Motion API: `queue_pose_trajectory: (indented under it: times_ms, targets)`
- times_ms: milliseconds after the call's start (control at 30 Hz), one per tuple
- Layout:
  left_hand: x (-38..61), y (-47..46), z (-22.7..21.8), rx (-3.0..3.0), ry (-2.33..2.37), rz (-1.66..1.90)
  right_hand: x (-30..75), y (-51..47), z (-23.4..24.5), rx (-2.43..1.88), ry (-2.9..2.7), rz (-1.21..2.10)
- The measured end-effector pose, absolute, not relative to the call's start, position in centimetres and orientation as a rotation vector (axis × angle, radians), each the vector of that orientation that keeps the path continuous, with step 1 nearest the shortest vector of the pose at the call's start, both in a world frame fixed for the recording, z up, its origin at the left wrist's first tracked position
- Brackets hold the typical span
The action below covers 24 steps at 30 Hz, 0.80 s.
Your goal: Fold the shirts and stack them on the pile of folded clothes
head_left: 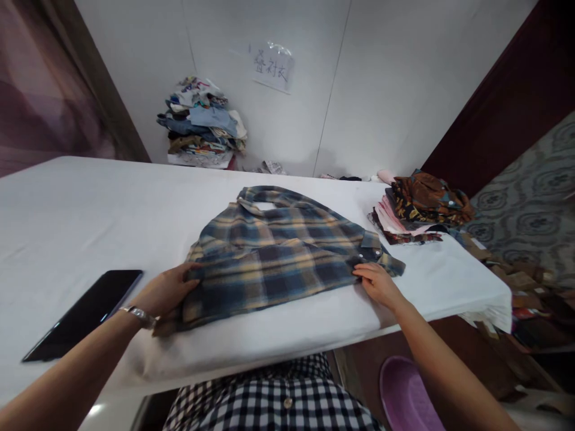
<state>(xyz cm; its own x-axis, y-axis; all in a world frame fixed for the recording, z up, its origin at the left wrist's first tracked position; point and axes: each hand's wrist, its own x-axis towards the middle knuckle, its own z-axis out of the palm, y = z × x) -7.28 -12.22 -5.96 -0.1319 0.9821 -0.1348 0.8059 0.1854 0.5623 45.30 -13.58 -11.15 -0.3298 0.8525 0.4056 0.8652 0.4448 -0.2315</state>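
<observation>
A blue, yellow and grey plaid shirt lies partly folded on the white table, collar toward the far side. My left hand grips the shirt's left edge, fingers curled round the fabric, a watch on the wrist. At the shirt's right edge my right hand pinches the fabric beside a cuff.
A dark phone lies on the table at my left. A stack of folded patterned shirts sits at the table's right end. A pile of clothes stands against the far wall under a paper sign. A purple stool is below right.
</observation>
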Motion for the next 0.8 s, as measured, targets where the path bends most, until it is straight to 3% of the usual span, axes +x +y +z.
queue_pose_trajectory:
  times_ms: [100,200,333,467,800]
  targets:
    - [-6.6,-12.4,-5.0,2.036,2.133,0.302,43.9,-12.7,-9.3,-1.373,-2.126,-0.047]
    - [-4.6,-13.0,-5.2,2.299,1.958,0.523,42.1,-11.6,-9.0,-1.356,-2.135,-0.05]
    - [-2.7,-13.8,-8.5,2.453,1.551,0.5,40.6,-10.8,-11.8,-1.628,-2.308,0.085]
    - [-3.3,-13.9,-10.7,2.439,1.524,0.344,40.7,-10.9,-14.1,-1.736,-2.344,0.18]
    - [-1.3,-6.8,-7.9,2.44,1.658,0.52,40.1,-3.0,-10.4,-1.52,-2.057,0.299]
